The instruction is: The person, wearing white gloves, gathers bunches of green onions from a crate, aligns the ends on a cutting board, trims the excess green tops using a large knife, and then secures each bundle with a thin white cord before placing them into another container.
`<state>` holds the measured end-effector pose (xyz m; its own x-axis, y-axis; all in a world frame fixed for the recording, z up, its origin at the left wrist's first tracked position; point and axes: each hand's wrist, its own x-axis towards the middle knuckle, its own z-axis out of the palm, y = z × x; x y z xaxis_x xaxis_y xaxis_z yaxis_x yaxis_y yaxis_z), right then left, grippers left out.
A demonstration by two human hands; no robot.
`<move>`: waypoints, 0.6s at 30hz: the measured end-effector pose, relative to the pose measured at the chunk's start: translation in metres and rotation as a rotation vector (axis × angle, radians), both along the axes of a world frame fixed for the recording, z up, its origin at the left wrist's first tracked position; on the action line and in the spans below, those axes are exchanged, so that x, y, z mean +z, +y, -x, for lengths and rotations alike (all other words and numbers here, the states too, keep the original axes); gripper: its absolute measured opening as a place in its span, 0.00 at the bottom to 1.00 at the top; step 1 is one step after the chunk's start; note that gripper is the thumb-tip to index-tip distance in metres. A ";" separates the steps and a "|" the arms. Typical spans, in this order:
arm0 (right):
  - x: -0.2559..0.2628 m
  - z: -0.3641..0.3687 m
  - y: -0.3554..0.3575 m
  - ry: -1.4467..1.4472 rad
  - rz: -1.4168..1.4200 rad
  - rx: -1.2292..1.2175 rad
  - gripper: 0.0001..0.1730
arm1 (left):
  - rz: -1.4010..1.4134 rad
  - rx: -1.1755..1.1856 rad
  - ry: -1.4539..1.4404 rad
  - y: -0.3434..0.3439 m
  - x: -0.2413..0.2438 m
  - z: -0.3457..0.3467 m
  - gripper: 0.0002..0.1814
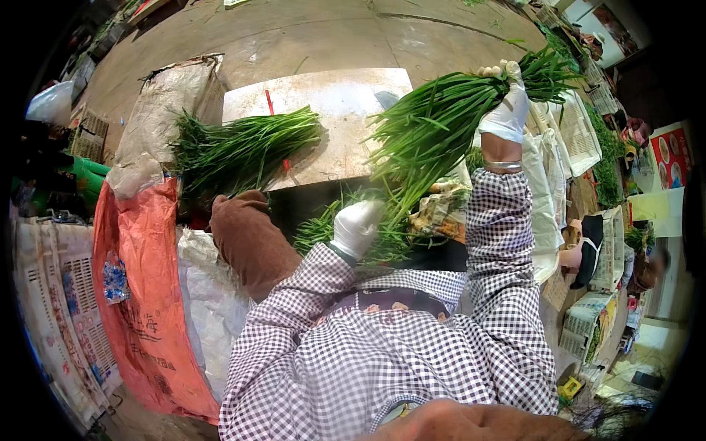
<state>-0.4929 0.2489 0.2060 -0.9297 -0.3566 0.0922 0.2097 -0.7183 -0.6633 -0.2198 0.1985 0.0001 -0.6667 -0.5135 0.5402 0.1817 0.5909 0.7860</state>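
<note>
My right hand (504, 99), in a white glove, is raised at the upper right and grips a large bunch of long green leaves (436, 121), which looks like garlic chives. The bunch hangs down to the left of it. Near my lap, my left hand (358, 226), also gloved in white, is blurred beside the lower leaf ends; its fingers are not clear. Loose green leaves (320, 231) lie under and around it. Another bunch of the leaves (253, 143) rests on the left part of a white board (331, 99) in front of me.
A red woven sack (143, 286) and a whitish sack (209, 286) stand at my left. Behind them is a beige sack-covered bundle (165, 105). At the right are white sacks (540, 193), plastic crates (579, 135) and more greens. Other people are at the far right.
</note>
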 end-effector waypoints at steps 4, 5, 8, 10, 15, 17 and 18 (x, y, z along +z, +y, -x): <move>-0.003 0.018 -0.001 0.048 -0.014 0.010 0.10 | 0.077 -0.064 -0.107 -0.004 -0.007 -0.019 0.07; -0.002 0.017 0.002 0.048 -0.037 -0.013 0.10 | 0.087 -0.078 -0.123 -0.005 -0.017 -0.024 0.07; 0.012 0.005 0.005 0.087 -0.034 -0.025 0.10 | 0.170 -0.117 -0.298 -0.007 -0.039 -0.045 0.07; 0.015 0.013 0.008 0.129 -0.022 0.004 0.10 | 0.272 -0.182 -0.709 -0.005 -0.051 -0.060 0.06; 0.019 0.008 0.006 0.143 -0.057 -0.050 0.09 | 0.322 -0.549 -1.522 -0.009 -0.035 -0.056 0.16; 0.022 0.004 0.005 0.112 -0.060 -0.055 0.09 | 0.220 -0.374 -1.292 -0.006 -0.034 -0.054 0.17; 0.022 0.001 0.004 0.094 -0.061 -0.055 0.09 | 0.154 -0.526 -1.253 -0.013 -0.019 -0.043 0.18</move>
<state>-0.4940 0.2530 0.2282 -0.9364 -0.3128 0.1593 0.1060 -0.6845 -0.7212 -0.1767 0.1852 -0.0189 -0.8429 -0.0399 -0.5366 -0.3686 0.7694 0.5217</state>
